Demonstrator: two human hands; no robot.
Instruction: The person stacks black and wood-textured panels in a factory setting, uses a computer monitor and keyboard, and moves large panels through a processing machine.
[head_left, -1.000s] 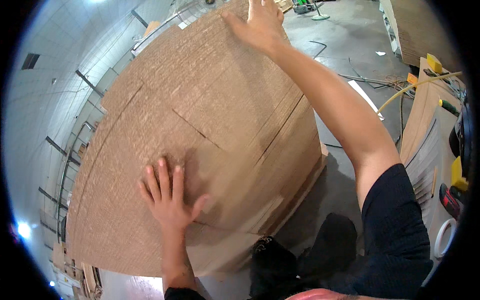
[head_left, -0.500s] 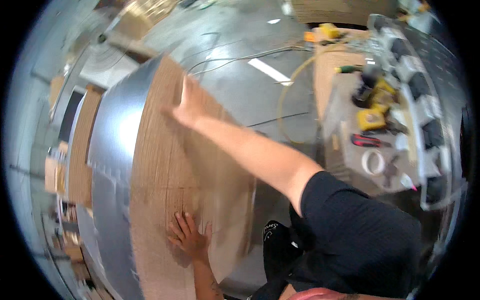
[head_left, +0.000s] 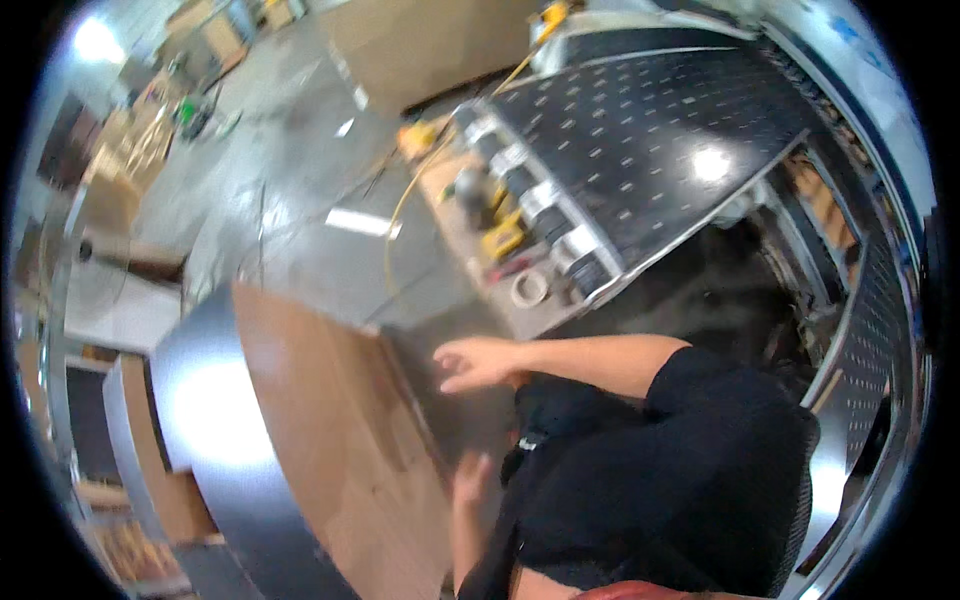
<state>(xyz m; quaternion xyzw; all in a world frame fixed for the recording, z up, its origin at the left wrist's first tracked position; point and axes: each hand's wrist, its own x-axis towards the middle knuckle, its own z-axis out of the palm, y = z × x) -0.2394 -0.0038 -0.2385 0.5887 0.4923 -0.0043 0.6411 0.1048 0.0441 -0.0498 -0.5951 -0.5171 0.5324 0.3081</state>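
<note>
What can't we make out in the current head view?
Head view, all items:
- Bare left hand: motion blur hides its finger positions and whether it touches the large brown cardboard sheet.
- That sheet's near end: cut off by the picture's lower edge.
- Bare right hand: blurred; the exact finger count can't be told.
- Rounded grey object among the bench tools: too small and blurred to identify.
</note>
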